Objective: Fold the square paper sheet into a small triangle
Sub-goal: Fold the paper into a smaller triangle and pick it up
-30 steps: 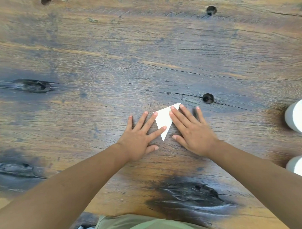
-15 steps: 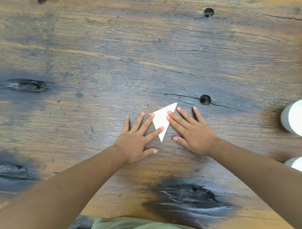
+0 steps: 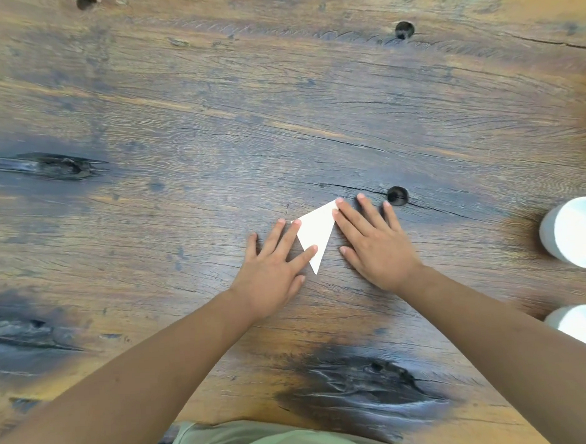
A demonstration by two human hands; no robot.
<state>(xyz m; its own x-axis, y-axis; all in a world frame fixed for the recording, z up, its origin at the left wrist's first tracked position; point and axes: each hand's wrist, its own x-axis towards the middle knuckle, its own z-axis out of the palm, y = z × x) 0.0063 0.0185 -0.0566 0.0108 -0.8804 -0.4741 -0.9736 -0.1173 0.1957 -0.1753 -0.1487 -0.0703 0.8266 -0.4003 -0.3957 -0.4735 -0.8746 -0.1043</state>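
Note:
The white paper (image 3: 316, 234) lies flat on the wooden table (image 3: 215, 125), folded into a small triangle with its sharp tip pointing toward me. My left hand (image 3: 273, 269) rests flat on the table with fingers spread; its index finger and fingertips lie on the paper's left edge. My right hand (image 3: 373, 244) lies flat on the right, fingers spread, with its index finger along the paper's right edge and top corner. Neither hand grips the paper; both press down on it.
Two white cups stand at the right edge of the table, one (image 3: 572, 232) farther and one (image 3: 577, 324) nearer. Dark knot holes mark the wood, one (image 3: 397, 195) just beyond my right fingertips. The table's near edge runs along the bottom.
Both hands have stayed flat on the folded triangle. The right fingers slid slightly along its right edge; the paper itself has not moved.

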